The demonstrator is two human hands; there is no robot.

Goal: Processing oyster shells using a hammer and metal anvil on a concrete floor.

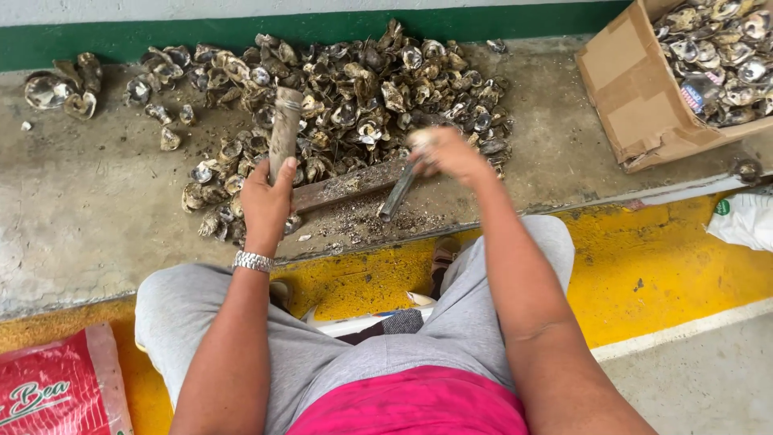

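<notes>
On the grey concrete ledge point(80, 209) in front of the seated person lies a wide heap of oyster shells point(354, 89), dark and muddy, spreading from the green-painted wall strip point(121, 36) toward the ledge's front edge. A narrow wooden board point(342, 185) rests at the near side of the heap, with grit and shell crumbs scattered just below it. The left hand point(266, 201), with a metal watch point(253, 261) on its wrist, has its fingers wrapped tightly around the lower end of a thick wooden stick point(284, 129), which stands nearly upright above the shells. The right hand point(451, 155) is blurred; its fingers are curled around the top of a slim dark metal tool point(398, 193) that slants down with its tip at the board's near edge, and something pale shows at the fingers, too smeared to make out. A few larger shells point(60, 89) sit apart at the far left of the ledge. At the upper right, a brown cardboard box point(636, 105) stands on the ledge with its flap open, filled to the brim with more oyster shells. A red printed bag point(56, 387) lies on the yellow floor point(668, 266) at lower left, and a white bag point(745, 221) shows at the right edge.
</notes>
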